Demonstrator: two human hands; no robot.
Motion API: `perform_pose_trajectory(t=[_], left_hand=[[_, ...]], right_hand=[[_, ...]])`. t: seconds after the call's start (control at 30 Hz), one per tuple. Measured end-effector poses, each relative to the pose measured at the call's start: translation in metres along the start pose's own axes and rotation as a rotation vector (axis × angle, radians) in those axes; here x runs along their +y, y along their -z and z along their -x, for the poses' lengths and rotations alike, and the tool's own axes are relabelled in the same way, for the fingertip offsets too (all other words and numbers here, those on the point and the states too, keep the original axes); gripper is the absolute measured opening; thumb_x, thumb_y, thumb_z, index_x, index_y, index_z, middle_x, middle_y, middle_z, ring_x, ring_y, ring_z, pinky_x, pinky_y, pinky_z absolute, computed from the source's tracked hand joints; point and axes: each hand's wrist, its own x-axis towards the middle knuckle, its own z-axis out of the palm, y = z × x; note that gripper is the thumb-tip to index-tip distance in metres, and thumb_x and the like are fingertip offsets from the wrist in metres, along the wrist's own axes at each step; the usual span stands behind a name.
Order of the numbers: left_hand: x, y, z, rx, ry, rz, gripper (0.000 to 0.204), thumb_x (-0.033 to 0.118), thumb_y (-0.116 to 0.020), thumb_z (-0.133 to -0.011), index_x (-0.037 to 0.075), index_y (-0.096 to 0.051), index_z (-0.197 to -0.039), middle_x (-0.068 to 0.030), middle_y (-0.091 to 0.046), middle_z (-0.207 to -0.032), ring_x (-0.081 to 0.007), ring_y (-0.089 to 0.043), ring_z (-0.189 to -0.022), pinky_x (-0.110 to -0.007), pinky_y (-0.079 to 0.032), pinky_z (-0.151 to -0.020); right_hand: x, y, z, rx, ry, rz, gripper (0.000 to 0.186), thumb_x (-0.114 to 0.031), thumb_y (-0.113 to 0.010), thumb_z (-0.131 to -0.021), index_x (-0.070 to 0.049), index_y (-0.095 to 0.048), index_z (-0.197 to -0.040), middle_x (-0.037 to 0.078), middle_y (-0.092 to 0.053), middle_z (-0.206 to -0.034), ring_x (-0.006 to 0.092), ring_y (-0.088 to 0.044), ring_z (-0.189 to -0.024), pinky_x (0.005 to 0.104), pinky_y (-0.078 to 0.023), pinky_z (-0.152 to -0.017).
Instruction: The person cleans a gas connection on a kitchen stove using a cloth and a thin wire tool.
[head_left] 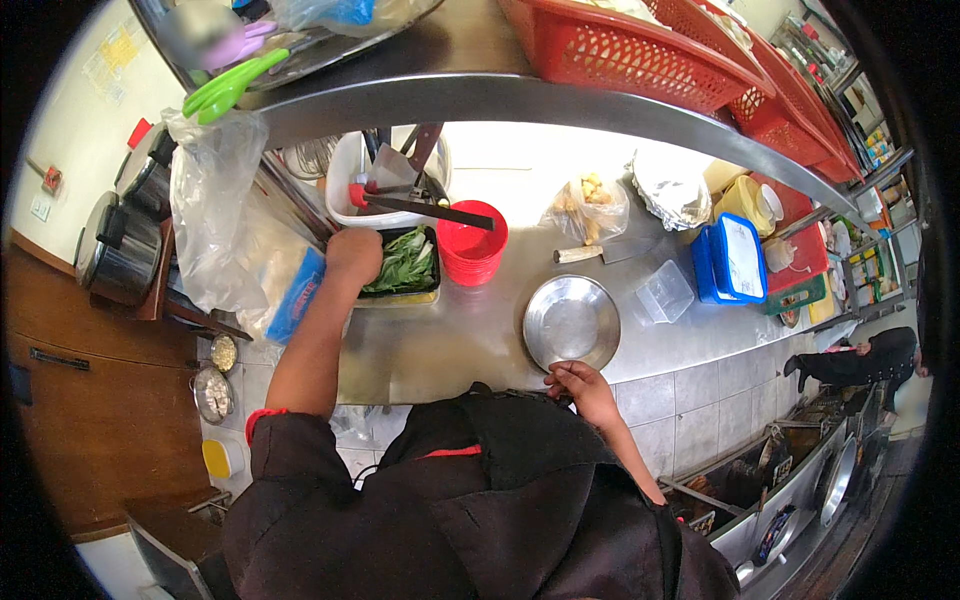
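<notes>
My left hand (355, 258), knuckles up and fingers curled, is at the left edge of a black container of green leaves (408, 262); what it grips, if anything, is hidden. Just beyond it, a knife with a red handle (430, 208) lies across the rim of a white tub (345, 160) full of utensils. A stack of red plastic cups or tubs (471, 245) stands right of the leaves. At the counter's near edge, my right hand (583, 388) has its fingers closed at the near rim of a round metal bowl (571, 322), which shows nothing inside.
On the steel counter (460, 345) are a knife with a pale handle (600, 252), a plastic bag of yellowish pieces (592, 208), a clear tub (665, 292) and blue-lidded boxes (730, 258). A steel shelf (420, 100) overhangs it, bearing red baskets (640, 60). Another person (865, 358) is at far right.
</notes>
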Motion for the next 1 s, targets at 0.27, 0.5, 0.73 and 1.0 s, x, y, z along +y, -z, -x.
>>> perform_pose_trajectory(t=[0.27, 0.5, 0.73, 1.0], left_hand=[[-0.012, 0.053, 0.037, 0.295, -0.083, 0.044, 0.013, 0.017, -0.067, -0.079, 0.009, -0.075, -0.086, -0.0131, -0.07, -0.102, -0.0319, -0.065, -0.097, -0.047, -0.052, -0.086], [-0.012, 0.086, 0.067, 0.658, -0.201, 0.397, 0.015, 0.018, -0.073, -0.078, 0.011, -0.074, -0.091, -0.007, -0.07, -0.1, -0.0315, -0.061, -0.097, -0.046, -0.045, -0.089], [-0.014, 0.115, 0.102, 0.585, -0.141, 0.85, 0.014, 0.015, -0.068, -0.09, 0.004, -0.072, -0.098, -0.0099, -0.071, -0.088, -0.0228, -0.065, -0.08, -0.036, -0.049, -0.077], [0.027, 0.107, 0.116, 0.155, -0.14, 1.297, 0.015, 0.015, -0.063, -0.098, 0.0, -0.068, -0.099, 0.0031, -0.063, -0.082, -0.0058, -0.054, -0.076, -0.025, -0.046, -0.069]], right_hand=[[-0.006, -0.003, -0.004, -0.024, 0.019, 0.041, 0.034, -0.022, -0.061, -0.099, 0.005, -0.061, -0.119, 0.009, -0.07, -0.096, 0.0151, -0.065, -0.081, 0.0286, -0.052, -0.076], [-0.031, -0.017, -0.016, -0.111, 0.089, 0.175, 0.03, -0.02, -0.061, -0.099, 0.005, -0.062, -0.117, 0.008, -0.069, -0.095, 0.0128, -0.063, -0.08, 0.0272, -0.051, -0.073], [-0.102, -0.052, -0.006, -0.129, 0.401, 0.362, 0.026, -0.016, -0.064, -0.098, 0.003, -0.066, -0.116, 0.005, -0.069, -0.095, 0.0099, -0.061, -0.086, 0.0284, -0.05, -0.076], [-0.183, -0.098, 0.026, 0.016, 1.199, 0.589, 0.02, -0.011, -0.071, -0.085, -0.001, -0.07, -0.102, 0.017, -0.068, -0.093, 0.0334, -0.064, -0.085, 0.041, -0.052, -0.079]])
